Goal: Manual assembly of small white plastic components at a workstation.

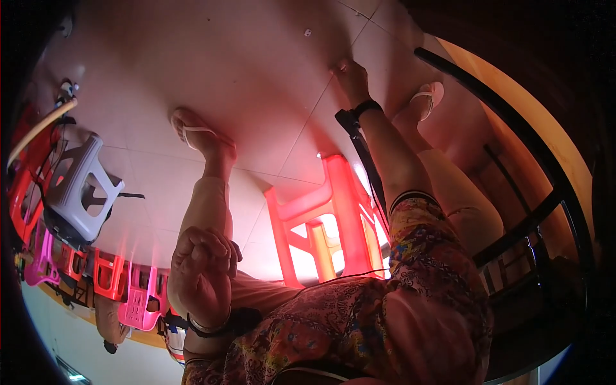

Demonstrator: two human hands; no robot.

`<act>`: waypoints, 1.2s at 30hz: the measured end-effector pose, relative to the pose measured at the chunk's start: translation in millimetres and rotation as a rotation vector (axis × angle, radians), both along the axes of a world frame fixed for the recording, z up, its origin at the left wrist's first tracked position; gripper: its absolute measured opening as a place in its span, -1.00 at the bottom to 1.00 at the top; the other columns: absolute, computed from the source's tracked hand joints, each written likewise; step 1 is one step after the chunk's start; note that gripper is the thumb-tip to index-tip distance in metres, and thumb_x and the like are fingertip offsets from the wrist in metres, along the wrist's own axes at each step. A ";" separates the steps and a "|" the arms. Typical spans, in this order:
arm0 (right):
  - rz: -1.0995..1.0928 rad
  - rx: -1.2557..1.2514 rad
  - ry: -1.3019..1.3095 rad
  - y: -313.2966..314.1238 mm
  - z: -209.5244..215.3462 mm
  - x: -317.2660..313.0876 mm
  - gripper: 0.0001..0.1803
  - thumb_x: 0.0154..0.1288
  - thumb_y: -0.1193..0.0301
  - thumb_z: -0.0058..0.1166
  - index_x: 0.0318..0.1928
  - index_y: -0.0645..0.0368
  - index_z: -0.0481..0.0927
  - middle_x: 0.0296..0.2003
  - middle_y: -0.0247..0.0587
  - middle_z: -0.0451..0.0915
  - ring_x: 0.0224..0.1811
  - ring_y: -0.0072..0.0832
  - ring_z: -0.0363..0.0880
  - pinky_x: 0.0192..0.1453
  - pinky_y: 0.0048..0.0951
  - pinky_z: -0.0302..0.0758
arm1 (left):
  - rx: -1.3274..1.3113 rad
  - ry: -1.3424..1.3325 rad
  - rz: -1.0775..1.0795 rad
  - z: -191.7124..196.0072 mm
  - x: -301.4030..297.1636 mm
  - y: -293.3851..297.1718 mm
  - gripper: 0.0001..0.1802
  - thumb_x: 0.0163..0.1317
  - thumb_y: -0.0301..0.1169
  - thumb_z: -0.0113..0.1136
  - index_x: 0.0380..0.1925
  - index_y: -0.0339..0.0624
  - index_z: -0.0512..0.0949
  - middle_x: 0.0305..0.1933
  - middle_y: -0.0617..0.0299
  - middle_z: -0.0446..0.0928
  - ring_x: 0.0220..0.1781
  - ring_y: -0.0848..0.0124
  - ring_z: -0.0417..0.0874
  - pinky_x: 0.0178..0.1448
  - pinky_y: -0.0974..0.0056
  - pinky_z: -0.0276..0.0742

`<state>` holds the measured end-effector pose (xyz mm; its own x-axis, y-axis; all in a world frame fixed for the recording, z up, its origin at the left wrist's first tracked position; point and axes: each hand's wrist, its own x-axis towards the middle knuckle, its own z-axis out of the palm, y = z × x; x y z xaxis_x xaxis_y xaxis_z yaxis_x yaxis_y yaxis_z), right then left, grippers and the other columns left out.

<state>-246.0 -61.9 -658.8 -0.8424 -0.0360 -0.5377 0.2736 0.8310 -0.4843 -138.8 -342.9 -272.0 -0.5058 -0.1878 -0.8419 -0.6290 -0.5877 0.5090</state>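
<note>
Dim, red cast, black fisheye rim.
White glare through stool (343, 218); floor (256, 90) shadowed near right hand (352, 82); edges bent.

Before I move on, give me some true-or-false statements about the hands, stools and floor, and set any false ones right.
1. The right hand has a black band at its wrist. True.
2. The left hand is spread flat, palm down on the floor. False: its fingers are curled, and it is well away from the floor.
3. A red stool shows between the person's legs. True.
4. The grey stool is right of the red stool. False: it is to the left.
5. A small white piece lies on the floor, apart from the right hand. True.
</note>
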 end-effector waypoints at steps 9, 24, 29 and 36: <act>-0.297 -0.619 -0.418 -11.1 -0.7 -12.1 -0.89 0.17 0.45 0.13 -0.32 0.18 0.51 -0.51 -0.38 0.52 -0.48 -0.66 0.47 -0.42 -0.61 0.45 | -0.003 -0.017 0.008 4.7 -2.4 -3.4 -0.74 0.29 -0.28 -0.12 -0.48 -0.22 0.34 -0.65 0.27 0.22 -0.67 0.49 0.20 -0.45 0.36 0.21; 0.296 -0.202 0.139 -50.7 5.4 -33.9 -0.67 0.26 0.43 -0.01 0.05 -0.06 0.52 -0.10 -0.14 0.60 -0.09 -0.19 0.59 0.01 -0.33 0.52 | -0.017 -0.046 0.030 2.7 0.9 -3.2 -0.78 0.24 -0.31 -0.06 -0.48 -0.23 0.34 -0.64 0.25 0.24 -0.67 0.48 0.21 -0.45 0.36 0.24; 0.265 -0.244 0.152 -15.6 9.0 -6.5 -0.66 0.27 0.42 0.02 0.07 -0.02 0.50 -0.17 -0.13 0.62 -0.16 -0.32 0.63 -0.04 -0.40 0.54 | 0.004 -0.051 0.037 3.3 -0.9 -1.9 -0.75 0.24 -0.28 -0.03 -0.49 -0.24 0.34 -0.65 0.25 0.24 -0.68 0.48 0.21 -0.45 0.36 0.23; 0.021 -0.179 0.092 -7.8 13.4 -17.1 -0.82 0.24 0.38 0.09 -0.16 0.12 0.52 -0.40 -0.21 0.63 -0.32 -0.32 0.65 -0.18 -0.39 0.56 | 0.012 -0.038 0.002 -5.7 4.4 -0.3 -0.74 0.22 -0.26 -0.03 -0.49 -0.23 0.34 -0.65 0.25 0.23 -0.68 0.48 0.22 -0.46 0.37 0.23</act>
